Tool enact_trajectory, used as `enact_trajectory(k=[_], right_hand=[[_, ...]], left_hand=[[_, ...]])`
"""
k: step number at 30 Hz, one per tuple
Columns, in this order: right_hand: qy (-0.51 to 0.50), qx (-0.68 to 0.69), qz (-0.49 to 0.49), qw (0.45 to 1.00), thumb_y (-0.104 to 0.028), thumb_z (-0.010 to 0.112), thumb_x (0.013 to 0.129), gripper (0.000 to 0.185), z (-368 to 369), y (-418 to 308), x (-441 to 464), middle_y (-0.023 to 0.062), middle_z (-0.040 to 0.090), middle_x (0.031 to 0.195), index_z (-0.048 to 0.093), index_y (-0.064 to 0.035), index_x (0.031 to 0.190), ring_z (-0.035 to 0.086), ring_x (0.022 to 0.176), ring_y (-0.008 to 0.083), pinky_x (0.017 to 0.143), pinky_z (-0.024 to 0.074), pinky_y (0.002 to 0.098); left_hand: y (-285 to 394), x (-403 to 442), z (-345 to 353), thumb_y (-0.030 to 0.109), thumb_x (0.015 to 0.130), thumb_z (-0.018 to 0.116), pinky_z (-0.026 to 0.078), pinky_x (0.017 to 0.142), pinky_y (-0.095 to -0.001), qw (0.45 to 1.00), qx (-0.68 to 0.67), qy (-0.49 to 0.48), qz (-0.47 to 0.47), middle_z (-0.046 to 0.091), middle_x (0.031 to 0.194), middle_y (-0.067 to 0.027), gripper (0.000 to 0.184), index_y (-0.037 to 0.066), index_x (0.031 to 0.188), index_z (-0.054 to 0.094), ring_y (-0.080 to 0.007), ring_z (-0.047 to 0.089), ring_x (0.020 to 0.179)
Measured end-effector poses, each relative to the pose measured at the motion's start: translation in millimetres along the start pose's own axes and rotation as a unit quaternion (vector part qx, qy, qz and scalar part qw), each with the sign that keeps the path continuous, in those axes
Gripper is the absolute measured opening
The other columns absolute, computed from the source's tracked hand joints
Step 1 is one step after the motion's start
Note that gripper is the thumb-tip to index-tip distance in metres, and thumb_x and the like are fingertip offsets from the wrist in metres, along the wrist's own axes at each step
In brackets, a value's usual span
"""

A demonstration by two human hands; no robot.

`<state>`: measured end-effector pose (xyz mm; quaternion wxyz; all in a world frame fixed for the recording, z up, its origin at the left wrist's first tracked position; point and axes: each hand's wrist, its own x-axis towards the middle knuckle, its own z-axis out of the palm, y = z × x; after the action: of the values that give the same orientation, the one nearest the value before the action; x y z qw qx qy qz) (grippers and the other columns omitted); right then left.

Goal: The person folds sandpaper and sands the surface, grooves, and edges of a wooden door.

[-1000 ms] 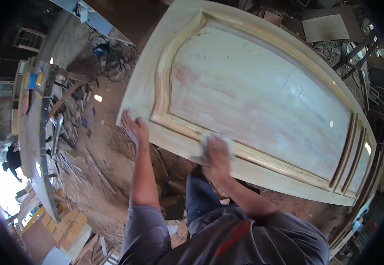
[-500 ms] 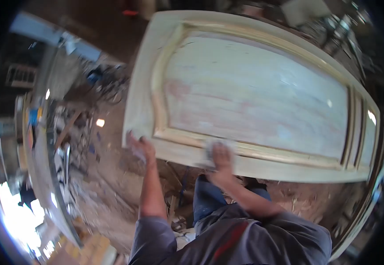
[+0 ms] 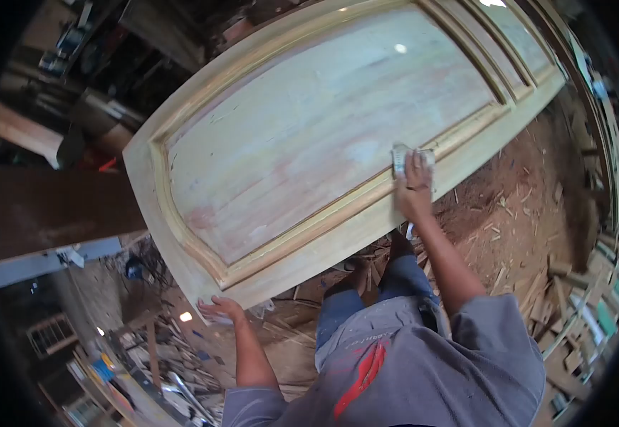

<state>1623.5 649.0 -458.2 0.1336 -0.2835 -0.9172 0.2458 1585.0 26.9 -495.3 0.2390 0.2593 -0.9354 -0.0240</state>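
Observation:
A large pale wooden door (image 3: pixel 309 135) with a raised moulding (image 3: pixel 323 222) around its panel lies across the view. My right hand (image 3: pixel 416 186) presses a whitish sheet or pad (image 3: pixel 399 161) onto the moulding of the near long edge, fingers closed over it. At the door's lower left corner rests my left hand (image 3: pixel 222 309), its fingers spread on the edge and nothing visible in it. Smears of white and pink show on the panel.
Wood scraps (image 3: pixel 573 313) are heaped at the right, and more debris (image 3: pixel 174 356) lies at lower left. A dark brown board (image 3: pixel 53 210) stands at the left. My legs are beneath the door's near edge.
The view has rotated, so the door now slants up to the right. My right hand has moved along the moulding, away from my left hand, with the pad. My left hand stays at the corner.

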Motion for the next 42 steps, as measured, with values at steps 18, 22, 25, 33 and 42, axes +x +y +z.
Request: enact_trajectory(k=[18, 22, 25, 33, 42], right_hand=[[0.064, 0.069, -0.09, 0.992, -0.026, 0.08, 0.085, 0.018, -10, -3, 14, 0.0144, 0.075, 0.093, 0.077, -0.0086, 0.09, 0.072, 0.096, 0.0356, 0.104, 0.0537, 0.051], [-0.162, 0.06, -0.139, 0.975, -0.044, 0.084, 0.084, 0.046, 27, -133, -62, 0.0188, 0.076, 0.106, 0.078, -0.0027, 0.101, 0.07, 0.113, 0.0402, 0.112, 0.0512, 0.0533], [-0.133, 0.143, -0.243, 0.95, -0.05, 0.085, 0.083, 0.056, 13, -89, -44, 0.0202, 0.075, 0.109, 0.077, -0.0007, 0.109, 0.069, 0.114, 0.0407, 0.115, 0.049, 0.0542], [-0.098, 0.068, -0.224, 0.967, -0.04, 0.086, 0.078, 0.052, -60, 34, 46, 0.0177, 0.069, 0.107, 0.074, -0.0028, 0.112, 0.066, 0.112, 0.0368, 0.11, 0.0469, 0.0524], [-0.11, 0.125, -0.2, 0.966, -0.045, 0.091, 0.082, 0.046, -86, 114, 99, 0.0161, 0.075, 0.104, 0.078, -0.0055, 0.101, 0.069, 0.104, 0.0371, 0.093, 0.0525, 0.0504]], left_hand=[[205, -50, -58, 0.04, 0.112, 0.053, 0.029, 0.129, -0.0644, 0.873, -0.268, -0.175, 0.368, 0.049, 0.162, -0.0298, 0.06, -0.005, 0.153, 0.051, -0.05, 0.044, 0.153], [300, -83, -40, 0.04, 0.109, 0.055, 0.023, 0.133, -0.0644, 0.868, -0.265, -0.209, 0.364, 0.047, 0.165, -0.029, 0.065, -0.003, 0.156, 0.047, -0.0471, 0.04, 0.157], [316, -94, -34, 0.039, 0.106, 0.056, 0.02, 0.134, -0.0649, 0.891, -0.199, -0.196, 0.357, 0.047, 0.165, -0.0282, 0.067, -0.003, 0.157, 0.047, -0.0457, 0.037, 0.16], [326, -98, -43, 0.036, 0.103, 0.058, 0.028, 0.13, -0.0647, 0.895, -0.151, -0.151, 0.391, 0.051, 0.161, -0.028, 0.067, -0.004, 0.155, 0.051, -0.0481, 0.044, 0.153], [325, -99, -38, 0.036, 0.102, 0.056, 0.033, 0.126, -0.0641, 0.892, -0.167, -0.138, 0.396, 0.057, 0.156, -0.0263, 0.062, -0.004, 0.149, 0.057, -0.0485, 0.048, 0.148]])
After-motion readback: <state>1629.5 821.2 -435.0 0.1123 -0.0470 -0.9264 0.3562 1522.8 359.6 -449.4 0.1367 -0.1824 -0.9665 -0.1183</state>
